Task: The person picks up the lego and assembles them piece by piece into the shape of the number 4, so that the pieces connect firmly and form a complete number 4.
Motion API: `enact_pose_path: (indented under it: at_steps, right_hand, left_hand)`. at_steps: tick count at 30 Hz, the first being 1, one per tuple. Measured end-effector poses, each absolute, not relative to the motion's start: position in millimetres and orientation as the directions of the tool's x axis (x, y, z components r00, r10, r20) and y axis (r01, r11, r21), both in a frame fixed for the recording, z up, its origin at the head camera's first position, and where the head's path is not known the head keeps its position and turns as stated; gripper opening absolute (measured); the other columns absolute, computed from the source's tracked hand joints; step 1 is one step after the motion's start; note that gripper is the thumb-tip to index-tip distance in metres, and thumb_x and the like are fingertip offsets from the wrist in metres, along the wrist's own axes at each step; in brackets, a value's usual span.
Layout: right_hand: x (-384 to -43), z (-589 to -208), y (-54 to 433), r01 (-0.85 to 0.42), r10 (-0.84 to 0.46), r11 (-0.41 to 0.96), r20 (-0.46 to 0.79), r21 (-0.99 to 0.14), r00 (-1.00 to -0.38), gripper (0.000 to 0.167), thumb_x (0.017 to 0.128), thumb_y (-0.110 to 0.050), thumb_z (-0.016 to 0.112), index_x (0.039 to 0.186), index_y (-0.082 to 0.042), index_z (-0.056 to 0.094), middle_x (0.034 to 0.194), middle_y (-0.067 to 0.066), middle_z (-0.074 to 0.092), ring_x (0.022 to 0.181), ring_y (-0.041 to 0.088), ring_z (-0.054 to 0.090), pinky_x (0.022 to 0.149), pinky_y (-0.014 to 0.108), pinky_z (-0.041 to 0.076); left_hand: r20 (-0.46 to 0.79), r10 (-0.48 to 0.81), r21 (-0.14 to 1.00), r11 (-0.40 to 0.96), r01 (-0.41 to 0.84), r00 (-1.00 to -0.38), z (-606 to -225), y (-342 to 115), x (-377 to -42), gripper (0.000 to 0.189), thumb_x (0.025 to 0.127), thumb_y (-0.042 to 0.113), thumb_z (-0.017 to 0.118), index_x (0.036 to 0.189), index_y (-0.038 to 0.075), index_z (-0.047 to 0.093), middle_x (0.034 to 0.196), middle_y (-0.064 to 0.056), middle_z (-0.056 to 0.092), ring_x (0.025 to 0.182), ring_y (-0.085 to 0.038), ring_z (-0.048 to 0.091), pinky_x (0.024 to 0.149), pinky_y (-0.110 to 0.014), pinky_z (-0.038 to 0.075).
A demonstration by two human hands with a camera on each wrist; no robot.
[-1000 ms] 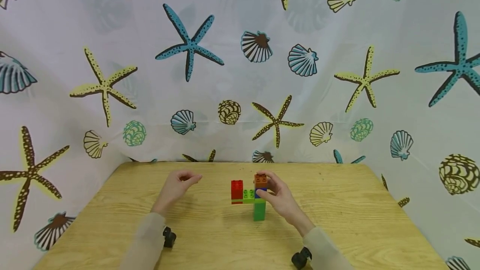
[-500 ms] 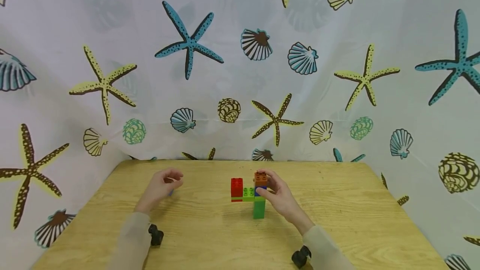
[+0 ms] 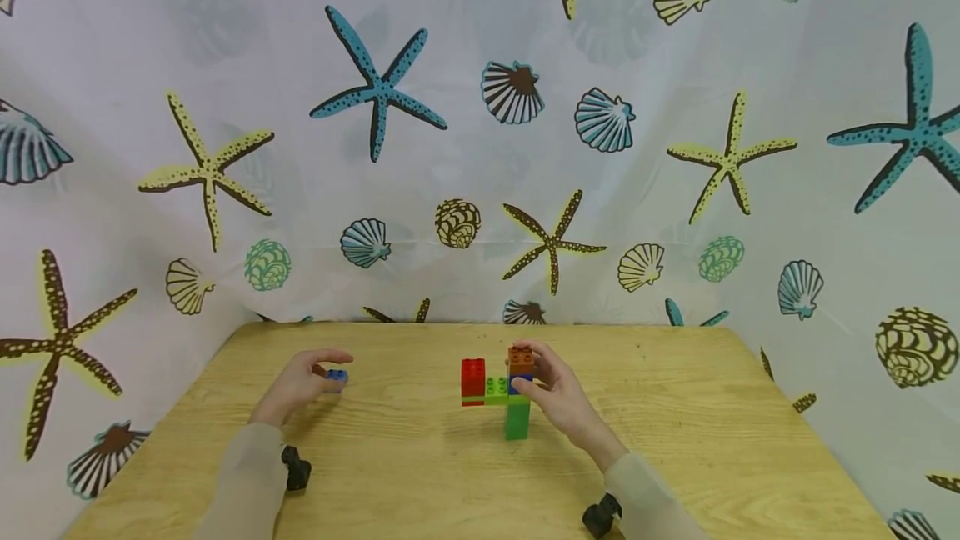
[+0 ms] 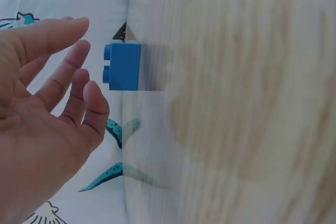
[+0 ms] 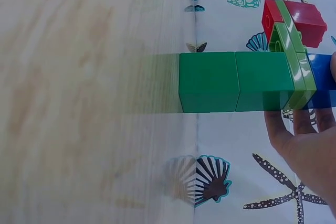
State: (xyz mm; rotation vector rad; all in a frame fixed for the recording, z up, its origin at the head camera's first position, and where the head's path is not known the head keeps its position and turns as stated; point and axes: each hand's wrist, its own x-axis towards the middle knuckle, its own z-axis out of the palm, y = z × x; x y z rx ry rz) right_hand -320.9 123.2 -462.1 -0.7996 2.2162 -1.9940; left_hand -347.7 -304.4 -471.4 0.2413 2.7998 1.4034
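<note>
A toy-brick tower stands upright on the table, built of green bricks (image 5: 210, 82) below, a lime plate (image 3: 497, 390) jutting left, red brickwork (image 3: 472, 375) on its left end, and a dark blue brick (image 5: 319, 72) topped by a brown-orange brick (image 3: 521, 359). My right hand (image 3: 564, 402) grips the tower's upper part, thumb at the dark blue brick and fingers behind. On the left, a lone blue brick (image 4: 125, 66) sits on the table, studs up. My left hand (image 3: 296, 386) is beside it with thumb and fingers spread; the left wrist view shows a gap between them.
The wooden table (image 3: 420, 473) runs back to a white curtain (image 3: 465, 165) printed with starfish and shells, which also hangs along both sides. A black wrist camera (image 3: 297, 470) sits on the left sleeve, another camera (image 3: 602, 515) on the right.
My left hand has moved left and down toward the lone blue brick, which has come into sight, and its fingers have spread. The right hand and the tower stay in place.
</note>
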Motion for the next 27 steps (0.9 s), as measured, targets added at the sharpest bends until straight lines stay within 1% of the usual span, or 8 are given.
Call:
enact_pose_path:
  at_steps: [3, 9, 13, 14, 18, 22, 24, 27]
  right_hand:
    - [-320, -463, 123, -0.333, -0.405, 0.028, 0.293, -0.943, -0.866, 0.047, 0.098, -0.013, 0.06, 0.142, -0.021, 0.044, 0.138, 0.019, 0.054, 0.125, 0.033, 0.053, 0.097, 0.039, 0.051]
    - [-321, -464, 123, -0.329, -0.412, 0.023, 0.291, -0.944, -0.863, 0.048, 0.098, -0.013, 0.06, 0.142, -0.021, 0.044, 0.139, 0.021, 0.053, 0.126, 0.035, 0.052, 0.098, 0.039, 0.05]
    - [-322, -464, 122, -0.336, -0.419, 0.019, 0.298, -0.942, -0.858, 0.048, 0.098, -0.012, 0.06, 0.142, -0.02, 0.044, 0.139, 0.021, 0.052, 0.127, 0.035, 0.051, 0.098, 0.039, 0.05]
    - [-322, -464, 122, -0.338, -0.42, 0.016, 0.3, -0.941, -0.857, 0.048, 0.098, -0.012, 0.059, 0.143, -0.02, 0.043, 0.14, 0.022, 0.052, 0.127, 0.035, 0.051, 0.098, 0.039, 0.05]
    - [-320, -461, 122, -0.334, -0.416, 0.008, 0.301, -0.943, -0.858, 0.048, 0.098, -0.011, 0.059, 0.142, -0.021, 0.044, 0.14, 0.023, 0.051, 0.127, 0.037, 0.051, 0.098, 0.039, 0.05]
    - [-320, -461, 122, -0.332, -0.416, 0.004, 0.3, -0.943, -0.858, 0.049, 0.098, -0.01, 0.059, 0.143, -0.019, 0.043, 0.141, 0.027, 0.049, 0.127, 0.037, 0.051, 0.098, 0.038, 0.05]
    - [-321, -462, 122, -0.333, -0.417, 0.004, 0.301, -0.943, -0.858, 0.049, 0.098, -0.01, 0.059, 0.144, -0.018, 0.042, 0.141, 0.027, 0.048, 0.127, 0.037, 0.051, 0.098, 0.037, 0.05]
    - [-321, -461, 123, -0.332, -0.413, 0.01, 0.299, -0.943, -0.86, 0.049, 0.098, -0.012, 0.059, 0.143, -0.02, 0.043, 0.14, 0.023, 0.051, 0.125, 0.035, 0.052, 0.097, 0.038, 0.05]
  left_hand:
    - [0.05, 0.124, 0.781, 0.613, 0.116, -0.991, -474, -308, -348, 0.047, 0.087, 0.001, 0.068, 0.133, -0.002, 0.057, 0.137, -0.025, 0.053, 0.097, -0.028, 0.052, 0.074, -0.034, 0.045]
    - [0.005, 0.093, 0.77, 0.635, 0.063, -0.996, -481, -313, -352, 0.051, 0.084, 0.0, 0.069, 0.133, -0.003, 0.055, 0.139, -0.028, 0.049, 0.11, -0.036, 0.053, 0.084, -0.038, 0.047]
    - [-0.026, 0.083, 0.771, 0.635, 0.033, -0.996, -484, -313, -353, 0.053, 0.083, 0.0, 0.069, 0.133, -0.004, 0.054, 0.138, -0.029, 0.049, 0.113, -0.039, 0.054, 0.086, -0.04, 0.049]
    - [-0.023, 0.093, 0.768, 0.639, 0.042, -0.995, -485, -313, -354, 0.054, 0.082, 0.0, 0.069, 0.134, -0.006, 0.053, 0.138, -0.03, 0.048, 0.114, -0.041, 0.054, 0.087, -0.041, 0.049]
    - [-0.024, 0.099, 0.763, 0.645, 0.046, -0.995, -485, -311, -355, 0.056, 0.081, -0.002, 0.069, 0.134, -0.007, 0.052, 0.135, -0.03, 0.05, 0.116, -0.041, 0.053, 0.093, -0.046, 0.048]
    - [-0.042, 0.108, 0.746, 0.664, 0.041, -0.993, -485, -308, -356, 0.057, 0.08, -0.003, 0.07, 0.134, -0.007, 0.052, 0.134, -0.03, 0.051, 0.117, -0.04, 0.051, 0.096, -0.05, 0.045]
    - [-0.052, 0.109, 0.732, 0.68, 0.036, -0.993, -484, -307, -356, 0.056, 0.081, -0.002, 0.07, 0.134, -0.007, 0.053, 0.134, -0.03, 0.051, 0.118, -0.04, 0.051, 0.098, -0.052, 0.044]
    - [-0.065, 0.109, 0.717, 0.696, 0.03, -0.992, -482, -305, -356, 0.053, 0.083, 0.0, 0.07, 0.133, -0.006, 0.054, 0.134, -0.029, 0.052, 0.118, -0.04, 0.052, 0.1, -0.054, 0.043]
